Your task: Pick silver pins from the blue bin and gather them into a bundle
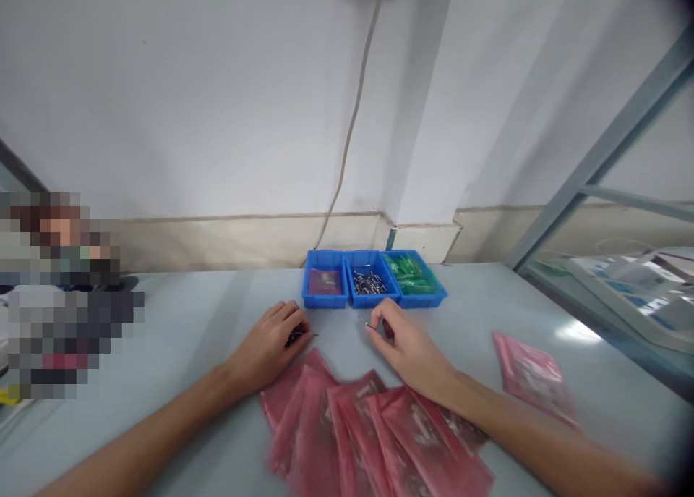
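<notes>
My left hand [271, 343] is closed around a small bunch of dark screws [294, 336], partly hidden by the fingers. One thin tip pokes out past the thumb. Between thumb and forefinger my right hand [409, 345] pinches a single small metal screw [363, 321], just in front of the bins. A fan of overlapping pink plastic bags [314, 432] lies on the table below both hands, with small parts showing through some of them. Beyond the hands, a middle blue bin [373, 301] contains many loose screws [369, 283].
Touching the middle bin are a left blue bin [325, 302] with a pink bag [324, 281] inside and a right blue bin [426, 299] with green bags [410, 273]. Another filled pink bag [534, 374] lies to the right. A metal frame [601, 153] stands at right; a person [59, 265] is at left.
</notes>
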The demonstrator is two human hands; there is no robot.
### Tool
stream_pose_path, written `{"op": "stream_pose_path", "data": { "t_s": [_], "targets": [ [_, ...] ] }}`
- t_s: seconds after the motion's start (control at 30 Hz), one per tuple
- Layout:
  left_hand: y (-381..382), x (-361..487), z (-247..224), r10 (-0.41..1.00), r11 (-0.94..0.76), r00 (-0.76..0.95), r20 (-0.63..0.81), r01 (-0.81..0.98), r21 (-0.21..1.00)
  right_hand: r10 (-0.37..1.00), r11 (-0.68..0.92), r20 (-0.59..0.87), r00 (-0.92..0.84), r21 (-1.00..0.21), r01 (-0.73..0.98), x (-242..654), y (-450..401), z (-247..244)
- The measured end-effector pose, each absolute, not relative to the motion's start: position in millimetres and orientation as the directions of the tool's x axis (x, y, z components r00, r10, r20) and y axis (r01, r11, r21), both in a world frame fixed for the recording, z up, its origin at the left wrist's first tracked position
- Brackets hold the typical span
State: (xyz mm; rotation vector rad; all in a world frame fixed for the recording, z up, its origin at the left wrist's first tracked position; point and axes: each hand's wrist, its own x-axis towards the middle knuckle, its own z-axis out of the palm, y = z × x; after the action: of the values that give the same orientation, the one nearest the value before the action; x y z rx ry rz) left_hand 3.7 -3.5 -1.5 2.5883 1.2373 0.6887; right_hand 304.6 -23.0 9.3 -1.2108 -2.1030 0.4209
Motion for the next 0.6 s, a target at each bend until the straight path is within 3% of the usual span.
{"op": "stream_pose_path", "data": {
  "t_s": [0.6],
  "targets": [
    [-3.4, 4.6, -1.5, 0.773, -0.635, 0.558, 0.303, 0.691, 0.345, 0.861, 0.509, 0.366, -0.353, -0.625, 0.592, 305.9, -22.0, 10.4]
  ]
}}
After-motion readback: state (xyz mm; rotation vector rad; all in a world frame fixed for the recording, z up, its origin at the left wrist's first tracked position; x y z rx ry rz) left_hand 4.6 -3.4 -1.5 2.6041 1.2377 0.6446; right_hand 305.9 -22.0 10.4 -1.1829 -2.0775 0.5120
